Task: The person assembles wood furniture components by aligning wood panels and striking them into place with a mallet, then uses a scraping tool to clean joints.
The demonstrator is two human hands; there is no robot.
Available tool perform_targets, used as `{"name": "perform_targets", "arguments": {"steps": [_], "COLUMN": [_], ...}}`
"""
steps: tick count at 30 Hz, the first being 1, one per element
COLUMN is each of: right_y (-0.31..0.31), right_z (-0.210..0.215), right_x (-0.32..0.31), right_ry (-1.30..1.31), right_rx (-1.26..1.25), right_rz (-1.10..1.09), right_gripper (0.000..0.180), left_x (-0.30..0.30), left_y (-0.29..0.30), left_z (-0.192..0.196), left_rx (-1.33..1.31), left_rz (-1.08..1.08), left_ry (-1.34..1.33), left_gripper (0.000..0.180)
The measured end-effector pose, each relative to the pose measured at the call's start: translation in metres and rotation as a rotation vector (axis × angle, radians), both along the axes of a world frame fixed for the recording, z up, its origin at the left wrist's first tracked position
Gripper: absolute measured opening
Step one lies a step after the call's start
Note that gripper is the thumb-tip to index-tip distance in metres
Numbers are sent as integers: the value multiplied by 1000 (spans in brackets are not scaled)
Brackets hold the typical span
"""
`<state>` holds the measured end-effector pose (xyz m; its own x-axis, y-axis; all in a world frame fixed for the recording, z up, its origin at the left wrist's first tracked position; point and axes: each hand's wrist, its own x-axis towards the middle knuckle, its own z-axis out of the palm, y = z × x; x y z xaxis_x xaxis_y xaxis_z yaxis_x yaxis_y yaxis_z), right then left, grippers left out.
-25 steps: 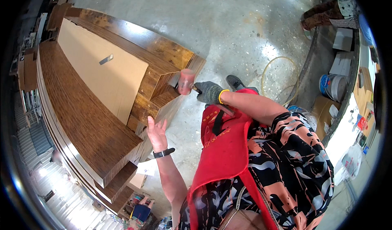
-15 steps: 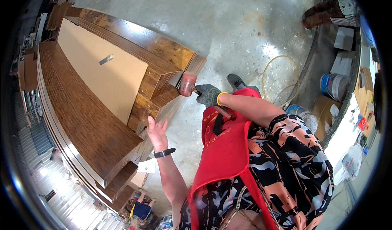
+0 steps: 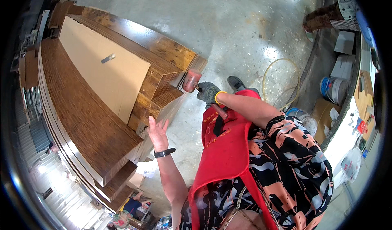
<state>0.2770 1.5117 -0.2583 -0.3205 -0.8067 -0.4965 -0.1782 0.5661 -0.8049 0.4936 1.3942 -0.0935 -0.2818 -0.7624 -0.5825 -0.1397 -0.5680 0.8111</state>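
Observation:
My gloved right hand (image 3: 209, 93) is closed round the handle of a mallet with a reddish cylindrical head (image 3: 191, 80). The mallet head is close by the end of a stack of brown wood-grain boards (image 3: 167, 52); whether it touches them I cannot tell. My bare left hand (image 3: 158, 133), with a dark band at the wrist, has its fingers spread and holds nothing. It is beside the near end of the boards. A cardboard sheet (image 3: 102, 71) lies between two board stacks, with a small flat strip (image 3: 108, 58) on it. The other stack (image 3: 85, 107) curves along the left.
A hose (image 3: 264, 77) loops on the grey floor to the right. Buckets (image 3: 335, 88) and cardboard boxes (image 3: 345, 42) stand under a bench (image 3: 347, 124). Another person's legs (image 3: 324, 17) show at the upper right, and another person (image 3: 132, 205) is at the lower left.
The mallet head has shifted slightly right and up, tilting a little. My left hand stays almost in place. The person at the lower left has moved.

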Motion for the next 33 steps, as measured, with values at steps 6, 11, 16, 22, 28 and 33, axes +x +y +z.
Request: {"name": "perform_targets", "arguments": {"steps": [6, 11, 16, 22, 28, 33], "right_y": [5, 5, 30, 61, 19, -94], "right_z": [-10, -19, 43, 98, 221, 256], "right_x": [0, -9, -47, -92, -84, -26], "right_ry": [77, 182, -64, -274, -257, 96], "right_rx": [-38, -66, -64, -64, -559, -700], "right_rz": [90, 224, 123, -555, -352, 55], "right_gripper": [39, 35, 34, 21, 54, 53], "left_x": [1, -5, 7, 3, 2, 1], "left_y": [1, 0, -2, 1, 6, 8], "left_z": [-3, -5, -6, 11, 7, 7], "left_rx": [-13, -49, -31, -78, -57, -91], "left_rz": [-14, 23, 80, -1, 11, 17], "left_ry": [-2, -47, -48, -57, -50, -24], "left_gripper": [107, 102, 93, 90, 79, 68]}}
